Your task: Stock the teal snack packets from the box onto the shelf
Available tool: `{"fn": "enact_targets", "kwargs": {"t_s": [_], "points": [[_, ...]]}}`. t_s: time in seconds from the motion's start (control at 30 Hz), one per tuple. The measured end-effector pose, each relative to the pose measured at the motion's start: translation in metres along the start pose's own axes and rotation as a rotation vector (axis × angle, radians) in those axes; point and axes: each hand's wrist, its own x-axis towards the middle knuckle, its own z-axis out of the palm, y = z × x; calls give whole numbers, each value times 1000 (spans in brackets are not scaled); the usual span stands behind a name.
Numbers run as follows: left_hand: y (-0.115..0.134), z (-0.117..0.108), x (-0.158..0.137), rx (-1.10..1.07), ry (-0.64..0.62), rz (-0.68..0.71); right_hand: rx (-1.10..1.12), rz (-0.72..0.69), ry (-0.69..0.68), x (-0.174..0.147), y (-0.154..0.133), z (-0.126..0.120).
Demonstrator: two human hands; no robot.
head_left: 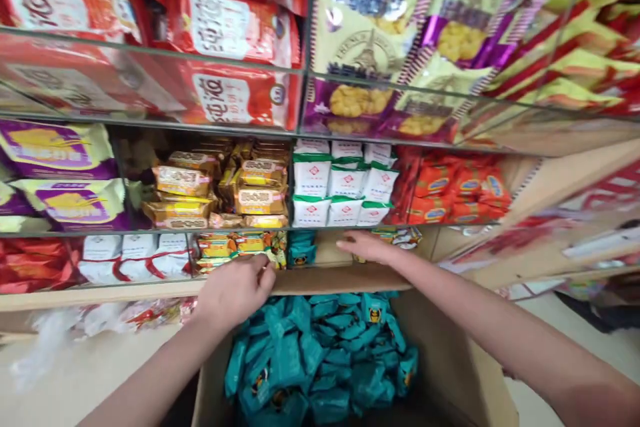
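Teal snack packets (320, 353) fill much of an uncovered cardboard box (450, 360) below the shelf. My left hand (240, 287) is over the box's far left edge at the shelf front, its fingers curled in. Anything inside those fingers is hidden. My right hand (367, 245) reaches into a low shelf compartment (330, 248), fingers stretched out and nothing visible in them. At that compartment's left side stand a few teal packets (302, 248), apart from my right hand. Yellow snack packets (240, 247) lie in the compartment behind my left hand.
Glass dividers and a glass ledge (150, 230) border the compartments. White packets with green edges (345, 183), red packets (457, 190) and brown-gold packets (260, 193) fill the row above. Larger red bags (220, 23) sit higher. A plastic bag (45, 347) hangs at lower left.
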Motion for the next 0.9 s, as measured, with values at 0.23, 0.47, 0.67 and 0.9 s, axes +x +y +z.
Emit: {"fn": "enact_targets", "kwargs": {"t_s": [0.23, 0.47, 0.67, 0.9], "points": [[13, -7, -1, 58, 18, -73, -192, -273, -25, -149, 9, -20], [12, -7, -4, 69, 69, -77, -441, 192, -56, -136, 67, 57], [9, 10, -35, -215, 419, 417, -443, 164, 8, -145, 47, 49], [95, 54, -86, -859, 17, 186, -24, -91, 69, -188, -29, 36]]}}
